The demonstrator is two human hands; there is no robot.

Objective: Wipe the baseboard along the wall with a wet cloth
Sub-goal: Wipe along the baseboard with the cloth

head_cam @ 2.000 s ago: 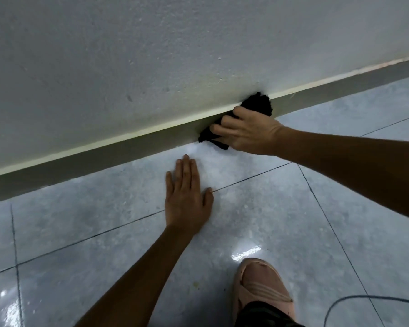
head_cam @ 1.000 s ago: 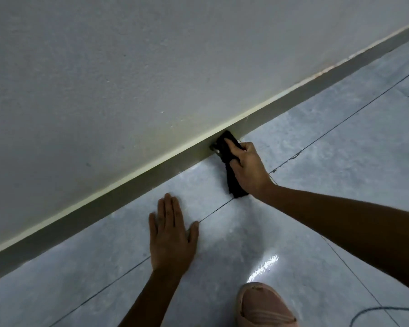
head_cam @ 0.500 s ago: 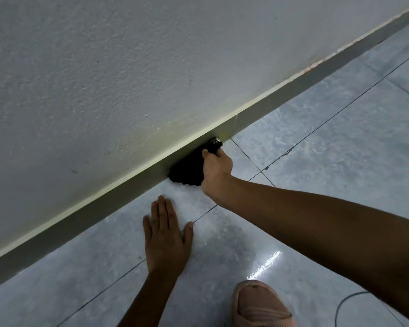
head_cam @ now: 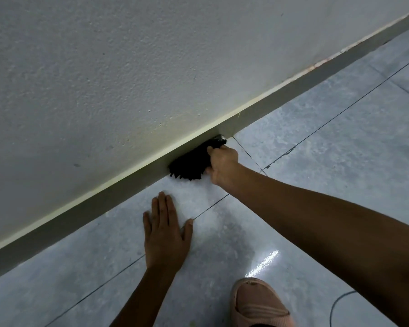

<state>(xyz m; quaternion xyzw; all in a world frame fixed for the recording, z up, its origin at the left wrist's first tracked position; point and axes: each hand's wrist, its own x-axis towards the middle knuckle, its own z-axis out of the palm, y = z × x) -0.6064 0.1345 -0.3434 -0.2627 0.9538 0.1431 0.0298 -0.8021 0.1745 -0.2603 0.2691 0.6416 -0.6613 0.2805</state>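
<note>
A grey baseboard with a pale top edge runs diagonally from lower left to upper right under a white textured wall. My right hand grips a black cloth and presses it against the baseboard where it meets the floor. My left hand lies flat on the grey floor tile, fingers together, pointing toward the wall, just below and left of the cloth. It holds nothing.
Glossy grey floor tiles with dark grout lines stretch to the right. A foot in a pink slipper stands at the bottom edge. A thin cable curves along the floor at bottom right.
My right hand has carried the cloth leftward along the baseboard and spread it flat against it. In the last half second little has moved. My left hand stays planted on the tile.
</note>
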